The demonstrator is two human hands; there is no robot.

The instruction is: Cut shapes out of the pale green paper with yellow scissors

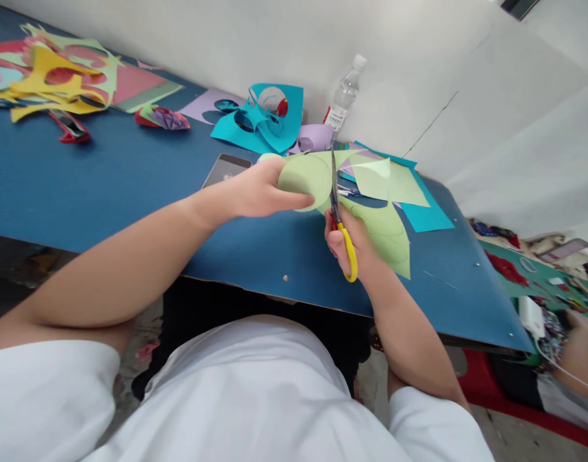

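Observation:
My left hand (262,188) grips a sheet of light green paper (306,181), its thumb lying along the front of a round, partly cut piece. In my right hand (350,240) is a pair of scissors (349,251) with yellow handles, fingers wrapped around the loops. The blades point away from me and meet the paper at the edge of the circle. The rest of the green sheet hangs to the right, over my right wrist, with a curved cut-out and faint drawn lines. Behind my left hand, a dark phone (226,169) lies partly covered.
Blue cut paper scraps (286,131) and a water bottle (344,96) are near the wall. Stacked blue and green sheets (421,215) lie right. Yellow scraps (48,70) and a red-handled tool (70,126) are at left on the blue table (130,173). Another person's arm (579,350) shows far right.

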